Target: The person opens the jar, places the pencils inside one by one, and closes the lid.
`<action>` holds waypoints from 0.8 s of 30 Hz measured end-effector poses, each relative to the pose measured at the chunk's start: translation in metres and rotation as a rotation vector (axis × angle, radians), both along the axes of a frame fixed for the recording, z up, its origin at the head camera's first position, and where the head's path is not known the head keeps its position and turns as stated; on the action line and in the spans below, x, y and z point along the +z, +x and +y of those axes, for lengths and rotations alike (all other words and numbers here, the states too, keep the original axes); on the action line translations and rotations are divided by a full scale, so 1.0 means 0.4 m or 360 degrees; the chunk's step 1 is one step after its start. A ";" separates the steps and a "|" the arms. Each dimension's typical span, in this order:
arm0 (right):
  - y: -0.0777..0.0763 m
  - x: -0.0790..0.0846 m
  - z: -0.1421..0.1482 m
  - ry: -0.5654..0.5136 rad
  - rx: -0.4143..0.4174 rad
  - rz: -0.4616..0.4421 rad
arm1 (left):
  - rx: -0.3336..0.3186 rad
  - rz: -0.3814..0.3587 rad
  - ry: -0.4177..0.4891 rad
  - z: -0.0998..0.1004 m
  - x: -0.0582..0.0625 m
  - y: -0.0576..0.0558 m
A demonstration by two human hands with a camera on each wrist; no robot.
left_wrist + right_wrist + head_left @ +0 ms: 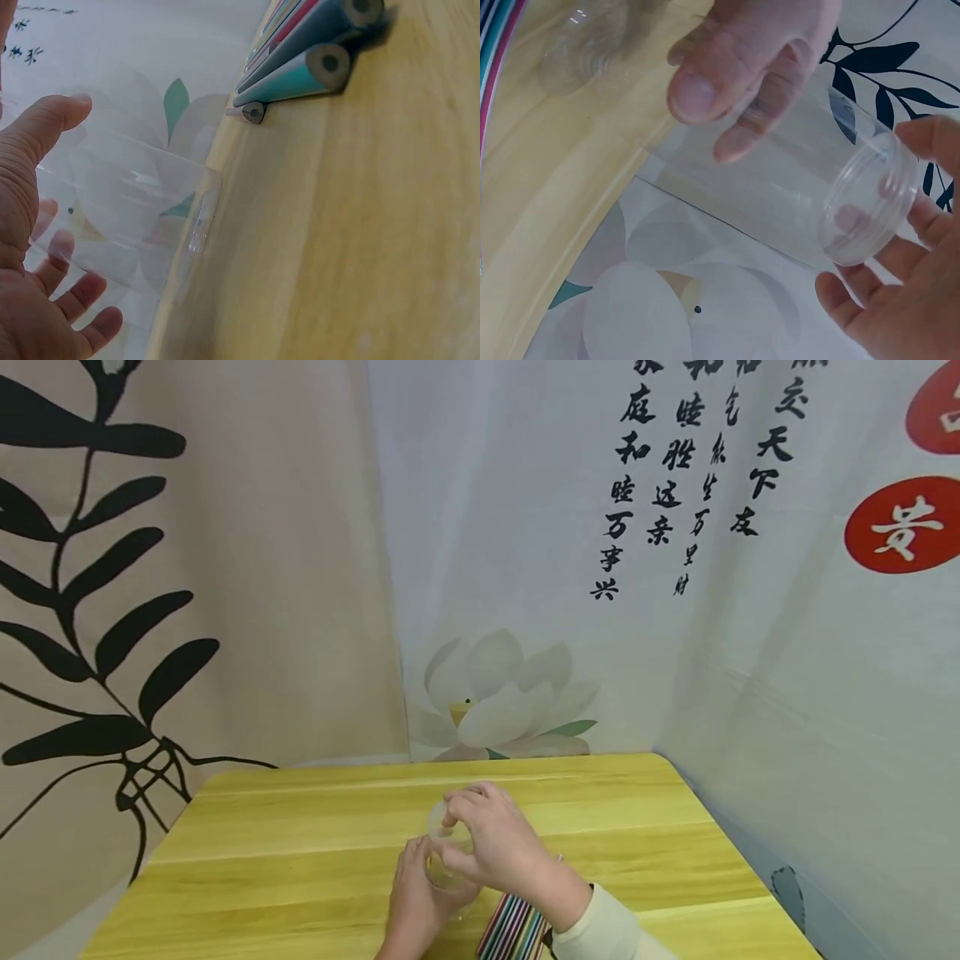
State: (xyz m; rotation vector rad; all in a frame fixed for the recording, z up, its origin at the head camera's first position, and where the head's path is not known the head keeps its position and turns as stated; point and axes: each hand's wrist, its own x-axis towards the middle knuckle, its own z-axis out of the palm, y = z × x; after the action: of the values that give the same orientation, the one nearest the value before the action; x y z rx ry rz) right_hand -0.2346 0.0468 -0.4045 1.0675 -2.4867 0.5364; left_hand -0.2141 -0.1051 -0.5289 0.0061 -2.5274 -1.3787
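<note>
A clear plastic jar point(448, 877) is between my two hands near the middle of the table's front half. My left hand point(423, 893) grips the jar's body, thumb on one side and fingers on the other. Around the ringed upper end point(870, 202) curl the thumb and fingers of my right hand point(922, 292). In the left wrist view, the jar's lower edge point(199, 232) shows close over the tabletop. A row of coloured pencils point(513, 931) lies beneath my right forearm, partly covered by it.
The yellow wood-grain table point(285, 860) ends at a back edge by a pale wall hanging point(510, 560) with a printed lotus and writing. To the left hangs a cloth printed with dark leaves point(142, 627). The pencils' flat ends point(330, 67) face the left wrist camera.
</note>
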 end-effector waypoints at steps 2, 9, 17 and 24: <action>0.002 0.004 0.001 0.0037 -0.0006 -0.0052 | -0.0001 -0.0023 0.0011 0.002 -0.001 0.001; 0.007 0.006 0.002 0.0180 -0.0005 -0.0085 | -0.0027 -0.0089 0.0108 0.001 -0.008 0.002; 0.010 -0.011 0.011 0.0121 0.0179 0.0063 | -0.0025 -0.0107 0.0144 0.010 -0.014 0.018; 0.016 -0.012 0.013 0.0036 0.0051 -0.0003 | -0.0011 -0.0045 0.0155 0.022 -0.006 0.030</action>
State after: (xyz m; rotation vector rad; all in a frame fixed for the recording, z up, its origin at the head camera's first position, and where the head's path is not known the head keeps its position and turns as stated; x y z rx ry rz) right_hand -0.2282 0.0521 -0.4093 1.1175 -2.4870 0.5199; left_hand -0.2022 -0.0962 -0.5314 0.0354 -2.4826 -1.5138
